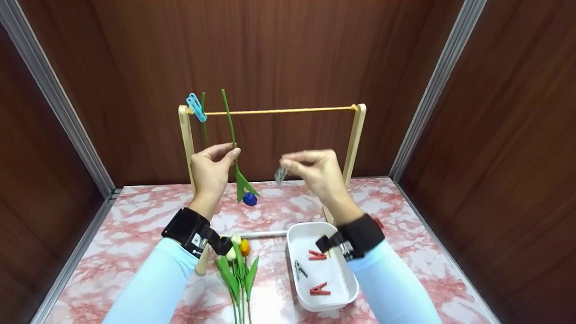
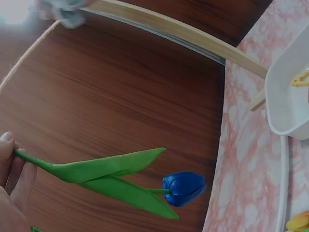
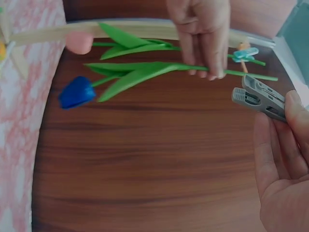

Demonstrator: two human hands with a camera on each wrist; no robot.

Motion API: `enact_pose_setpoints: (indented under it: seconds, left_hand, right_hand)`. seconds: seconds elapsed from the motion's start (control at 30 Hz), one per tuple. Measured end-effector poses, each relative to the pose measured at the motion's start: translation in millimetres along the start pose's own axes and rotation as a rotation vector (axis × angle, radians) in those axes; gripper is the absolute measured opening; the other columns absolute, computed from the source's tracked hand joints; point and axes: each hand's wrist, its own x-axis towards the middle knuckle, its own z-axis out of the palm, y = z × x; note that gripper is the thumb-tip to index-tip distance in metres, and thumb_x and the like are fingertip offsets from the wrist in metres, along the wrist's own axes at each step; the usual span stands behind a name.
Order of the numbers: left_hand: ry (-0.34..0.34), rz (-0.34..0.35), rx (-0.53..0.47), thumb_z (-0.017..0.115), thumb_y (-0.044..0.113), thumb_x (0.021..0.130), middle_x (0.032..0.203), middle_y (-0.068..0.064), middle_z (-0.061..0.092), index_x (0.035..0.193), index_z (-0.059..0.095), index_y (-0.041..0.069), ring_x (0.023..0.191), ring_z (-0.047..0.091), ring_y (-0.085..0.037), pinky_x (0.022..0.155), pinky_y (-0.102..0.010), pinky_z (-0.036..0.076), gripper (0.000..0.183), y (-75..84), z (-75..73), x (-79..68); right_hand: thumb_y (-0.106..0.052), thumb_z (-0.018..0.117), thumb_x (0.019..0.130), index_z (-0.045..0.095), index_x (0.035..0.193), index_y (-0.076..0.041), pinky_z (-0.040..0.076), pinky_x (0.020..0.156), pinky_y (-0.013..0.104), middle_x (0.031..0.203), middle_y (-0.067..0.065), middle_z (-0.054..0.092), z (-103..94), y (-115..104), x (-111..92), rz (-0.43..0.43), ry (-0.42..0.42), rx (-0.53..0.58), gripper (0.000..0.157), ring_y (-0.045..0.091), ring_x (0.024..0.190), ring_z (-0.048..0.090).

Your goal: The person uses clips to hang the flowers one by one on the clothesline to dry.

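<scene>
My left hand (image 1: 211, 168) pinches the green stem of a blue tulip (image 1: 250, 198), whose bloom hangs downward and whose stem end rises past the yellow cord (image 1: 288, 110). Between thumb and fingers of my right hand (image 1: 317, 173) is a grey clothespin (image 3: 260, 96), to the right of the tulip and below the cord. At the cord's left end a blue clothespin (image 1: 196, 108) grips another stem. That flower, a pink tulip (image 3: 79, 42), also hangs bloom down, and my left hand hides it in the head view.
Wooden posts (image 1: 355, 139) hold up the cord. A white tub (image 1: 321, 308) at the front right contains red clothespins (image 1: 320, 289) and a grey one (image 1: 299, 269). Left of it several white and orange tulips (image 1: 244, 247) lie on the marbled tabletop (image 1: 148, 225). Dark wood panels surround the table.
</scene>
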Motion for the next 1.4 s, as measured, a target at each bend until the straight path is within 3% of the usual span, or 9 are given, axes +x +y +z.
enact_pose_setpoints:
  seconds: [0.2, 0.37, 0.47, 0.57, 0.7, 0.83, 1.17, 1.27, 1.4]
  left_hand:
    - [0.004, 0.015, 0.03, 0.086, 0.011, 0.094, 0.111, -0.019, 0.084, 0.111, 0.085, 0.0, 0.075, 0.072, 0.007, 0.074, -0.012, 0.061, 0.021, 1.3, -1.5, 5.7]
    - [0.011, 0.021, 0.085, 0.086, 0.014, 0.094, 0.114, -0.018, 0.084, 0.112, 0.085, 0.003, 0.082, 0.072, 0.004, 0.074, -0.009, 0.058, 0.022, 3.4, -1.7, 9.6]
    - [0.021, 0.013, 0.129, 0.086, 0.014, 0.094, 0.115, -0.016, 0.084, 0.112, 0.086, 0.005, 0.091, 0.075, -0.006, 0.074, -0.008, 0.055, 0.02, 2.1, -2.5, 10.2]
    - [0.029, 0.008, 0.151, 0.086, 0.014, 0.095, 0.115, -0.015, 0.084, 0.112, 0.086, 0.005, 0.103, 0.078, -0.018, 0.075, -0.007, 0.053, 0.019, 0.4, -4.6, 10.4]
    - [0.029, 0.007, 0.171, 0.085, 0.014, 0.096, 0.118, -0.015, 0.084, 0.113, 0.086, 0.005, 0.112, 0.078, -0.025, 0.078, -0.008, 0.052, 0.02, -0.7, -7.4, 10.8]
    - [0.027, 0.002, 0.181, 0.085, 0.015, 0.096, 0.119, -0.014, 0.084, 0.114, 0.086, 0.006, 0.114, 0.078, -0.025, 0.08, -0.011, 0.052, 0.02, -0.5, -7.3, 11.1]
    - [0.006, 0.012, 0.184, 0.085, 0.016, 0.096, 0.114, -0.013, 0.085, 0.111, 0.086, 0.006, 0.104, 0.079, -0.022, 0.076, -0.01, 0.055, 0.018, 0.6, -4.7, 15.3]
    - [0.017, 0.014, 0.187, 0.085, 0.015, 0.096, 0.113, -0.013, 0.085, 0.11, 0.087, 0.006, 0.104, 0.079, -0.022, 0.076, -0.01, 0.054, 0.017, -0.3, -5.5, 15.8]
    - [0.033, 0.027, 0.199, 0.085, 0.015, 0.095, 0.112, -0.013, 0.085, 0.109, 0.087, 0.007, 0.104, 0.08, -0.023, 0.074, -0.008, 0.053, 0.016, -2.2, -7.6, 17.8]
  right_hand:
    - [-0.003, 0.083, 0.094, 0.084, 0.105, 0.006, 0.07, 0.084, 0.031, 0.098, 0.019, 0.085, 13.4, -27, 42, -0.112, 0.05, 0.065, 0.014, 0.003, 0.082, 0.079]
    - [-0.001, 0.083, 0.094, 0.084, 0.105, 0.008, 0.07, 0.084, 0.032, 0.09, 0.012, 0.085, 28.0, -51, 80, -0.19, 0.079, 0.114, 0.014, 0.003, 0.078, 0.077]
    - [0.0, 0.083, 0.094, 0.084, 0.106, 0.008, 0.07, 0.085, 0.032, 0.089, 0.006, 0.084, 40.0, -63, 97, -0.152, 0.076, 0.158, 0.014, 0.004, 0.078, 0.077]
    - [-0.001, 0.083, 0.094, 0.084, 0.107, 0.007, 0.069, 0.09, 0.033, 0.095, 0.008, 0.084, 53.0, -69, 110, -0.059, 0.081, 0.197, 0.015, 0.007, 0.083, 0.079]
    - [-0.004, 0.082, 0.095, 0.084, 0.11, 0.004, 0.068, 0.095, 0.033, 0.109, 0.015, 0.084, 66.2, -71, 119, 0.061, 0.082, 0.218, 0.017, 0.015, 0.094, 0.081]
    - [-0.005, 0.082, 0.095, 0.085, 0.11, 0.002, 0.068, 0.094, 0.03, 0.112, 0.015, 0.083, 73.4, -69, 122, 0.109, 0.069, 0.213, 0.016, 0.016, 0.096, 0.082]
    - [0.0, 0.081, 0.095, 0.084, 0.108, 0.006, 0.069, 0.093, 0.037, 0.093, 0.006, 0.08, 86.2, -63, 123, 0.097, 0.039, 0.254, 0.014, 0.011, 0.084, 0.078]
    - [-0.001, 0.08, 0.095, 0.083, 0.11, 0.006, 0.069, 0.095, 0.039, 0.097, 0.008, 0.08, 90.8, -60, 122, 0.085, 0.02, 0.244, 0.016, 0.012, 0.085, 0.078]
    - [-0.004, 0.079, 0.097, 0.082, 0.116, 0.004, 0.069, 0.094, 0.034, 0.112, 0.015, 0.081, 95.4, -59, 120, 0.099, 0.018, 0.21, 0.021, 0.017, 0.095, 0.081]
